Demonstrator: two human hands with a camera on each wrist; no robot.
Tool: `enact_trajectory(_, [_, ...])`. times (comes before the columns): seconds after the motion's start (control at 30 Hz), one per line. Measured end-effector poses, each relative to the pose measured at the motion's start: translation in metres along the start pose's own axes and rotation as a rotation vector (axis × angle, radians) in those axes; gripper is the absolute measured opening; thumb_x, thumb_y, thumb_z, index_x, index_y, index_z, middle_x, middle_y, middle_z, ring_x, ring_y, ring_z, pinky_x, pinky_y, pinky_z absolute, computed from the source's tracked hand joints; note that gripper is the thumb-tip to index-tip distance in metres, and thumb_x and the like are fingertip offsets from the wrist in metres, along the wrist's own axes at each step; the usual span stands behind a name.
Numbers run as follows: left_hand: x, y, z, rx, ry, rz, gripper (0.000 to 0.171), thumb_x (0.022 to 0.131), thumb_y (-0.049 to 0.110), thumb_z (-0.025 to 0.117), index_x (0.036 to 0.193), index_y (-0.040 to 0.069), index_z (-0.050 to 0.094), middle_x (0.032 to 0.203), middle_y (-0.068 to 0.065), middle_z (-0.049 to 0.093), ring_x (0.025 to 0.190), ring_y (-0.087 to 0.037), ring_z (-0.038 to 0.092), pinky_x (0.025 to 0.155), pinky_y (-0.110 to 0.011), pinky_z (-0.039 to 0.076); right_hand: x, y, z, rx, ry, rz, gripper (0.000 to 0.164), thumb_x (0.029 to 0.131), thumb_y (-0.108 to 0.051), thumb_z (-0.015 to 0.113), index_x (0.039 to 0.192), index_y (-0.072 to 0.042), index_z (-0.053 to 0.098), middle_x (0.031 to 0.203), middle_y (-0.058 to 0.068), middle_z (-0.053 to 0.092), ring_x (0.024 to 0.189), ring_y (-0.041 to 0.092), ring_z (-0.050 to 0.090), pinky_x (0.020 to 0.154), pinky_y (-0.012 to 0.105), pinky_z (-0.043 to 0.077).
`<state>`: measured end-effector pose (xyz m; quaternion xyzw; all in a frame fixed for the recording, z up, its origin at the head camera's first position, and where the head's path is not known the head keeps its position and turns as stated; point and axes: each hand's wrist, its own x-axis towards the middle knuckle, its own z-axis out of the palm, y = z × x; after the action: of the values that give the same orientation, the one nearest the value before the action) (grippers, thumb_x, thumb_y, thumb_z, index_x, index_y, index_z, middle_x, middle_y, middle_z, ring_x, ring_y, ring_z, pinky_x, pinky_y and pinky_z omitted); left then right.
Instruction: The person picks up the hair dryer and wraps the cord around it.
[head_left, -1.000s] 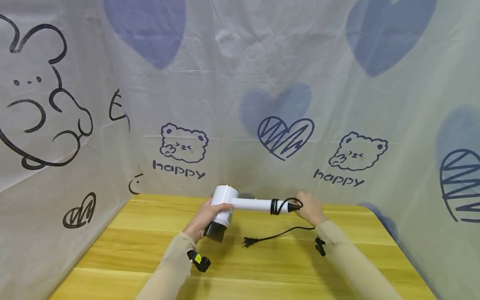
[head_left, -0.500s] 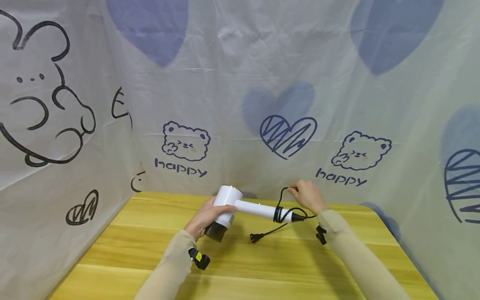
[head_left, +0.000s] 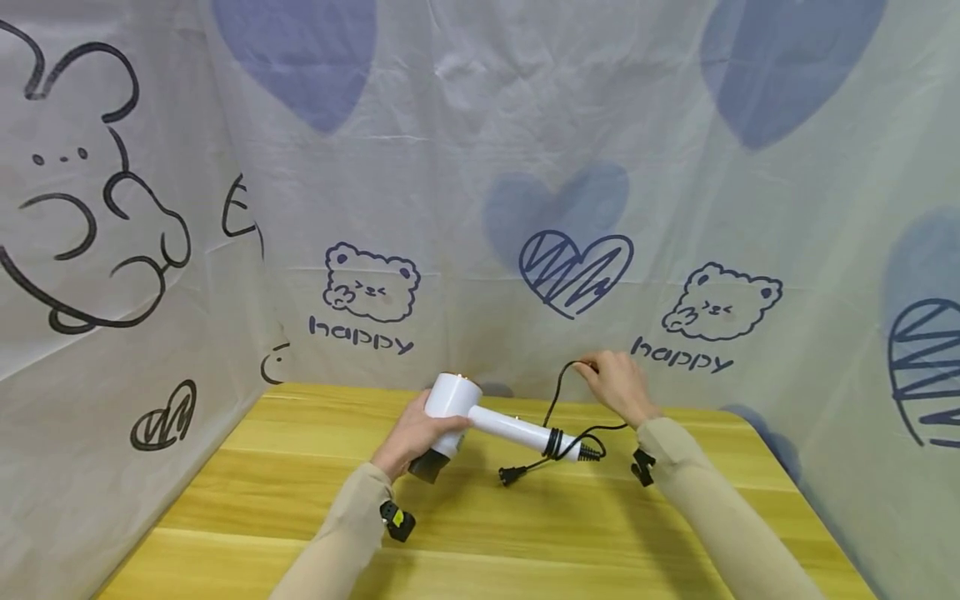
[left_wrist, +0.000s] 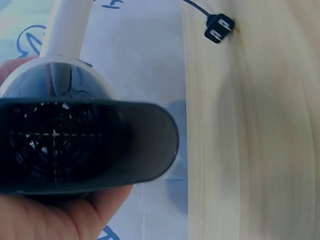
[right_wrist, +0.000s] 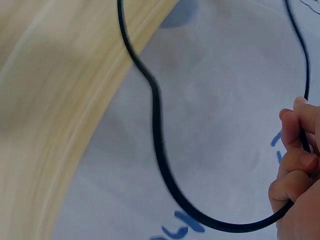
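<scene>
The left hand (head_left: pixel 415 435) grips a hair dryer (head_left: pixel 510 426), the right hand (head_left: pixel 619 388) its cord (head_left: pixel 558 387).

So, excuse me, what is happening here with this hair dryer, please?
A person grips the dryer with the left hand and holds up part of its black cord in the right hand. A few turns of the cord lie round the handle. The plug is in no socket; whether it touches the table, I cannot tell.
</scene>
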<state>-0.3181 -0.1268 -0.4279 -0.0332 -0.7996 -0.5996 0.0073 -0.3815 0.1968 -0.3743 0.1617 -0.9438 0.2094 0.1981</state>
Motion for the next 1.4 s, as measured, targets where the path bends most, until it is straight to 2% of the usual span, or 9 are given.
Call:
enact_trajectory(0.13, [-0.001, -0.002, 0.003, 0.053, 0.051, 0.039, 0.078, 0.072, 0.028, 0.085, 0.136, 0.003, 0.047, 0.113, -0.018, 0.062, 0.087, -0.026, 0.064, 0.071, -0.036, 0.058, -0.002, -0.008, -0.004, 0.063, 0.024, 0.002, 0.025, 0.094, -0.03, 0.065, 0.104, -0.01, 0.077, 0.085, 0.008, 0.075, 0.045, 0.009, 0.044, 0.043, 0.024, 0.035])
enact_trajectory(0.27, [-0.001, -0.002, 0.003, 0.125, 0.107, 0.053, 0.079, 0.071, 0.032, 0.086, 0.135, 0.004, 0.048, 0.112, -0.016, 0.063, 0.088, -0.025, 0.063, 0.072, -0.035, 0.057, -0.004, -0.016, -0.009, 0.114, 0.053, -0.015, 0.025, 0.094, -0.031, 0.066, 0.105, -0.011, 0.077, 0.082, 0.007, 0.075, 0.041, 0.009, 0.035, 0.039, 0.022, 0.028])
enact_trajectory(0.33, [0.0, -0.001, 0.002, 0.165, 0.141, 0.054, 0.08, 0.07, 0.035, 0.086, 0.134, 0.005, 0.049, 0.111, -0.015, 0.063, 0.089, -0.025, 0.063, 0.073, -0.035, 0.056, -0.006, -0.02, -0.012, 0.126, 0.072, -0.036, 0.026, 0.093, -0.032, 0.067, 0.105, -0.011, 0.077, 0.085, 0.008, 0.076, 0.042, 0.01, 0.039, 0.04, 0.023, 0.03])
enact_trajectory(0.47, [0.002, -0.001, -0.001, 0.216, 0.205, 0.039, 0.08, 0.069, 0.039, 0.085, 0.132, 0.006, 0.05, 0.111, -0.013, 0.064, 0.09, -0.026, 0.063, 0.074, -0.035, 0.054, -0.01, -0.025, -0.018, 0.142, 0.103, -0.074, 0.024, 0.092, -0.032, 0.069, 0.102, -0.013, 0.078, 0.094, 0.007, 0.077, 0.058, 0.013, 0.061, 0.052, 0.029, 0.05])
enact_trajectory(0.57, [0.003, -0.002, -0.004, 0.233, 0.239, 0.019, 0.078, 0.07, 0.04, 0.084, 0.131, 0.006, 0.051, 0.112, -0.014, 0.064, 0.092, -0.027, 0.062, 0.076, -0.037, 0.054, -0.015, -0.028, -0.021, 0.166, 0.103, -0.087, 0.02, 0.091, -0.031, 0.07, 0.099, -0.014, 0.079, 0.093, 0.005, 0.077, 0.068, 0.013, 0.066, 0.061, 0.032, 0.055])
enact_trajectory(0.8, [0.004, -0.003, -0.006, 0.271, 0.282, 0.007, 0.081, 0.072, 0.042, 0.083, 0.136, 0.007, 0.048, 0.118, -0.016, 0.063, 0.1, -0.031, 0.061, 0.085, -0.044, 0.053, -0.028, -0.039, -0.019, 0.266, 0.036, -0.107, 0.018, 0.091, -0.028, 0.07, 0.098, -0.013, 0.078, 0.09, 0.005, 0.076, 0.052, 0.008, 0.055, 0.049, 0.023, 0.048])
enact_trajectory(0.93, [0.005, -0.004, -0.005, 0.293, 0.313, -0.001, 0.082, 0.072, 0.044, 0.082, 0.136, 0.007, 0.047, 0.117, -0.016, 0.063, 0.1, -0.032, 0.061, 0.085, -0.045, 0.052, -0.035, -0.045, -0.017, 0.287, 0.023, -0.123, 0.017, 0.09, -0.028, 0.071, 0.097, -0.014, 0.078, 0.086, 0.002, 0.076, 0.05, 0.007, 0.051, 0.046, 0.022, 0.044])
enact_trajectory(1.23, [0.005, -0.003, -0.004, 0.24, 0.368, -0.038, 0.083, 0.073, 0.047, 0.081, 0.136, 0.007, 0.043, 0.116, -0.016, 0.061, 0.101, -0.032, 0.061, 0.084, -0.045, 0.053, -0.045, -0.054, -0.012, 0.301, 0.052, -0.173, 0.011, 0.088, -0.023, 0.073, 0.092, -0.014, 0.079, 0.074, -0.004, 0.072, 0.045, 0.005, 0.043, 0.042, 0.02, 0.035])
enact_trajectory(1.4, [0.004, -0.004, -0.001, 0.174, 0.412, -0.034, 0.085, 0.073, 0.047, 0.081, 0.137, 0.009, 0.041, 0.117, -0.016, 0.06, 0.101, -0.032, 0.061, 0.083, -0.045, 0.053, -0.052, -0.059, -0.007, 0.326, 0.035, -0.171, 0.012, 0.089, -0.022, 0.072, 0.094, -0.014, 0.079, 0.061, -0.007, 0.061, 0.042, 0.002, 0.036, 0.039, 0.018, 0.027])
